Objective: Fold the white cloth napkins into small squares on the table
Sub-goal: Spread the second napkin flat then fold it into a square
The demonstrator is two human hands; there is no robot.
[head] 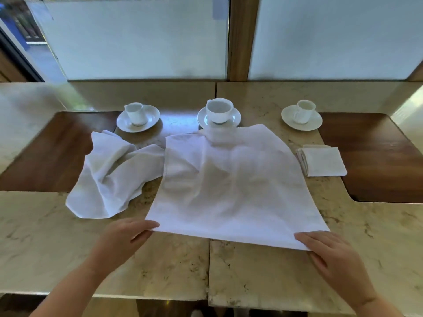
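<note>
A large white napkin [233,184] lies spread almost flat in the middle of the marble table [160,266], with its far edge against the middle saucer. My left hand [128,236] pinches its near left corner. My right hand [329,252] holds its near right corner, thumb on top of the cloth. A crumpled white napkin [109,177] lies to the left, partly under the spread one. A napkin folded into a small square [322,161] rests to the right.
Three white cups on saucers stand in a row behind the napkins: left [137,115], middle [219,112], right [302,114]. Dark wood insets [375,156] flank the marble at both sides. Frosted window panes rise behind the table.
</note>
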